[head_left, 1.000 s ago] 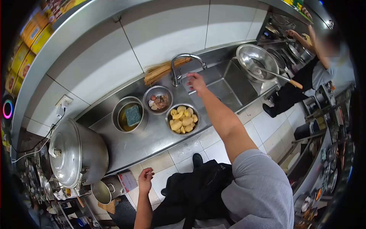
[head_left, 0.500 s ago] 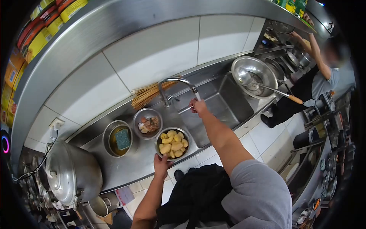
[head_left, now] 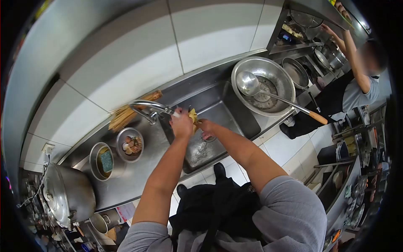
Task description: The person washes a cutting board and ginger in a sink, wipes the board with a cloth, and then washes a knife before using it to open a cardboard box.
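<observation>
While both hands are meeting over the sink basin (head_left: 235, 113), the left hand (head_left: 181, 124) is curling around something yellow (head_left: 193, 115) just under the tap spout (head_left: 147, 106); most likely it is the bowl of yellow pieces tipped toward the basin, though only a small patch of yellow is showing between the two hands and the vessel itself is hidden behind the knuckles; how tightly the left fingers are closing cannot be told. The right hand (head_left: 205, 125) is pressing in from the other side, touching the same yellow patch, its fingers bent and its grip equally hard to read; below the hands water is splashing on the basin floor.

Left of the grip, on the steel counter (head_left: 134, 180), a small bowl (head_left: 129, 144) is holding brownish and pale scraps; further left a second bowl (head_left: 103, 161) is holding dark liquid and a green sponge; beyond that a large lidded pot (head_left: 69, 195) is standing, cut off partly by the dark rim of the view. Right of the grip, a wide steel basin (head_left: 263, 86) is carrying a long ladle (head_left: 277, 97); past it another person (head_left: 357, 80) is reaching up toward a shelf.
</observation>
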`<action>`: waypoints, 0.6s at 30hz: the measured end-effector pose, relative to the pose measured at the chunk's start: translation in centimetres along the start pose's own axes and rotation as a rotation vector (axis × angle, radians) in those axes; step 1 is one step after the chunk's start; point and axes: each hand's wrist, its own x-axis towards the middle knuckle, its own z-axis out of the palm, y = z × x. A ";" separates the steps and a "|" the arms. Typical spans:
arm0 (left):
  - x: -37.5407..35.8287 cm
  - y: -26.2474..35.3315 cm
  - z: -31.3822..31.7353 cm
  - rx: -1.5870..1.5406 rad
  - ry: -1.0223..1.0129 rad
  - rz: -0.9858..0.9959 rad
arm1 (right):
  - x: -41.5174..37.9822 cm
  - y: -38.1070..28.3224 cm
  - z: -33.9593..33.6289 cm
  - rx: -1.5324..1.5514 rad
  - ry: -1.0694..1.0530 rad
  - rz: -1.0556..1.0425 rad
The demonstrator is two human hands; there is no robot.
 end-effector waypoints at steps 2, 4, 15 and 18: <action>1.6 1.0 1.1 0.029 0.099 0.029 | -0.8 -0.5 -2.5 -0.103 -0.007 -0.036; 2.3 0.5 1.0 0.070 0.209 0.046 | -4.6 -2.7 -3.9 -0.280 0.006 -0.137; -2.5 -4.0 4.0 -1.045 0.417 -0.774 | -4.5 -5.9 -2.7 0.152 -0.081 -0.528; -5.8 -4.0 4.1 -1.536 0.495 -0.902 | -0.6 -6.1 0.2 -0.135 0.016 -0.689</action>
